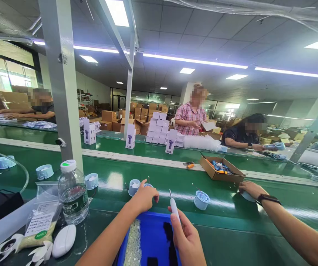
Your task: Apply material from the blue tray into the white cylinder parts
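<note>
Head view: blue tray (152,236) of clear bits (133,242); right hand (186,234) holds tool (174,209)

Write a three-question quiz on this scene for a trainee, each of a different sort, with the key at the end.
1. Multiple choice. What does the person's right hand hold?
A) a paper carton
B) a white pen-shaped tool with a thin metal tip
C) a roll of tape

2. True or false. The clear plastic bottle stands without its cap.

3. Fill in the blank. The person's left hand is at light-blue cylindrical plastic parts on the ____ belt.

Key: 1. B. 2. False; a white cap is on it. 3. Green.
</note>
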A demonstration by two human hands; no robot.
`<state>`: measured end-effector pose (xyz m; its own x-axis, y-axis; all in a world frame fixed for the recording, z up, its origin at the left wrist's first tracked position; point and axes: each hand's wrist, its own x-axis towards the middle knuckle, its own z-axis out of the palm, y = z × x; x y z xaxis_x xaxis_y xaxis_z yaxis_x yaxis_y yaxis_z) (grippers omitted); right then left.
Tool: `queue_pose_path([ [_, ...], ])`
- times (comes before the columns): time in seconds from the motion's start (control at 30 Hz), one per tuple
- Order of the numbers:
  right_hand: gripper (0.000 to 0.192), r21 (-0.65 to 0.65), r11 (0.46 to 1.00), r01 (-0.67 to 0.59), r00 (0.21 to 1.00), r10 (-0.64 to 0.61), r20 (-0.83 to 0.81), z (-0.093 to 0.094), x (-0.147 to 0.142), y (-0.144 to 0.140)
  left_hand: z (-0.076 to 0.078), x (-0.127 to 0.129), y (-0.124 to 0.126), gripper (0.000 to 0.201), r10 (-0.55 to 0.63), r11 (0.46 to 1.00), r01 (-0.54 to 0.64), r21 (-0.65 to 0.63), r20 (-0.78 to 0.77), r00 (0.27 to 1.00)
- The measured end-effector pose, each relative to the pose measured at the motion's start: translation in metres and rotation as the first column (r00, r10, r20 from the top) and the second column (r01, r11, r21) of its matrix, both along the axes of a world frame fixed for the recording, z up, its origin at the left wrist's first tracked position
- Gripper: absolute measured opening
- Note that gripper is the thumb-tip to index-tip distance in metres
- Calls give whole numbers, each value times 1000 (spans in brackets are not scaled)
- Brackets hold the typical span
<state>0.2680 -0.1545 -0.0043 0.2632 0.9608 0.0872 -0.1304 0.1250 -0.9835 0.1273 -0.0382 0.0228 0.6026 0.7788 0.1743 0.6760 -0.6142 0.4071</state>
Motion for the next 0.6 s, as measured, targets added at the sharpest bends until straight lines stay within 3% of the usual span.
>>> queue_pose_path([
  [0.17,53,-27,999,-44,999,45,15,6,-1,-4,1,1,5,32,-32,999,31,7,179,983],
  [0.23,49,-8,999,-41,996,42,73,9,0,-5,4,-3,7,33,24,998,-35,46,213,977],
  [0.4,49,-8,998,-58,973,58,225,6,0,-3,6,-26,16,26,412,909,-412,62,7,911],
  [0.47,49,-31,999,-43,970,49,239,2,-3,-3,3,-35,20,18,462,887,-461,25,-62,885],
  [0.6,25,-1,997,-71,970,69,233,-1,-9,-6,-1,-43,28,13,470,882,-471,-12,-48,881],
])
